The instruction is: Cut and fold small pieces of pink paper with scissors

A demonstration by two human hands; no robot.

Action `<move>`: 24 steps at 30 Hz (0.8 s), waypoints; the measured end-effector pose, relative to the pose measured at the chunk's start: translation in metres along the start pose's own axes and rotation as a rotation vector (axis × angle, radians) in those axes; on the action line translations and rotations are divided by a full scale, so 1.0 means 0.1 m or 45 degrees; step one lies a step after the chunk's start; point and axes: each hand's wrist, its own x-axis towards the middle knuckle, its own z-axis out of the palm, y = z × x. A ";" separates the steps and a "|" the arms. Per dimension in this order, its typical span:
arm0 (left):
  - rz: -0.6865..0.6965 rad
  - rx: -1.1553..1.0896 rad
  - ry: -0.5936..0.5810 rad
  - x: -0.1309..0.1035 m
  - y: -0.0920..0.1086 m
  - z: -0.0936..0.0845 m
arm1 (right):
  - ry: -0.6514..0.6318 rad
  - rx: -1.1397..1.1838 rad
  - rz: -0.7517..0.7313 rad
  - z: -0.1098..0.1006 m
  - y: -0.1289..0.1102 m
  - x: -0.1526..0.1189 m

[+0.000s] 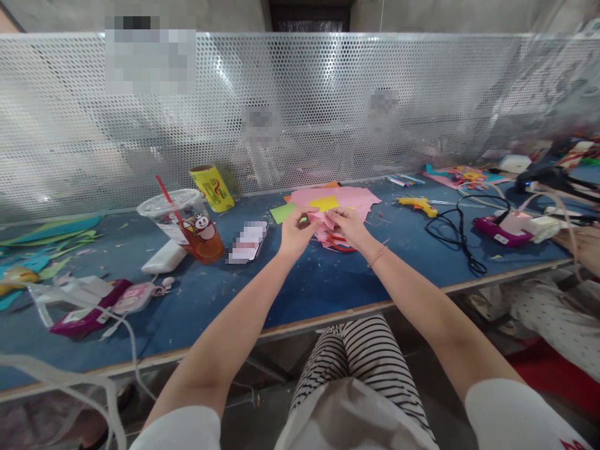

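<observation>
Both my hands meet over the blue table (304,290), pinching a small piece of pink paper (323,220) between them. My left hand (297,231) grips its left side, and my right hand (349,226) has the right side. Behind them lies a larger pink sheet (365,199) with a yellow paper piece (324,203) on it. A green paper piece (282,213) is just left of the sheet. Below my right hand, red scissors handles (344,247) show among pink scraps; the blades are hidden.
Left of my hands are a phone (248,242), a plastic cup of brown drink (199,234) with a red straw, and a yellow roll (213,187). To the right lie a yellow glue gun (419,205) and black cable (462,240). A perforated metal screen (319,94) stands behind the table.
</observation>
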 end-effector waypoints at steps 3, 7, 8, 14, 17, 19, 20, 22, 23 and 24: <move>0.056 0.014 -0.053 0.00 -0.02 -0.02 | -0.004 0.075 0.022 0.01 -0.02 -0.01; 0.074 0.107 -0.050 0.01 -0.05 -0.01 | 0.028 0.116 0.044 0.00 -0.05 -0.03; 0.065 0.153 -0.043 0.01 -0.06 -0.01 | 0.031 0.113 0.046 0.00 -0.06 -0.03; -0.014 0.283 0.076 0.03 -0.11 0.00 | -0.022 0.224 0.096 0.01 -0.03 -0.03; -0.131 0.139 0.134 0.04 -0.13 0.00 | -0.063 -0.005 0.016 0.00 -0.02 -0.03; -0.203 0.044 0.172 0.03 -0.14 0.02 | -0.029 -0.250 -0.085 0.00 -0.02 -0.03; -0.225 0.010 0.178 0.03 -0.14 0.02 | -0.003 -0.363 -0.133 -0.01 -0.02 -0.04; -0.250 -0.034 0.151 0.03 -0.14 0.03 | 0.034 -0.525 -0.195 -0.01 -0.03 -0.04; -0.257 -0.051 0.123 0.03 -0.14 0.04 | 0.050 -0.571 -0.211 -0.02 -0.03 -0.04; -0.264 -0.071 0.095 0.02 -0.15 0.04 | 0.055 -0.591 -0.219 -0.02 -0.03 -0.04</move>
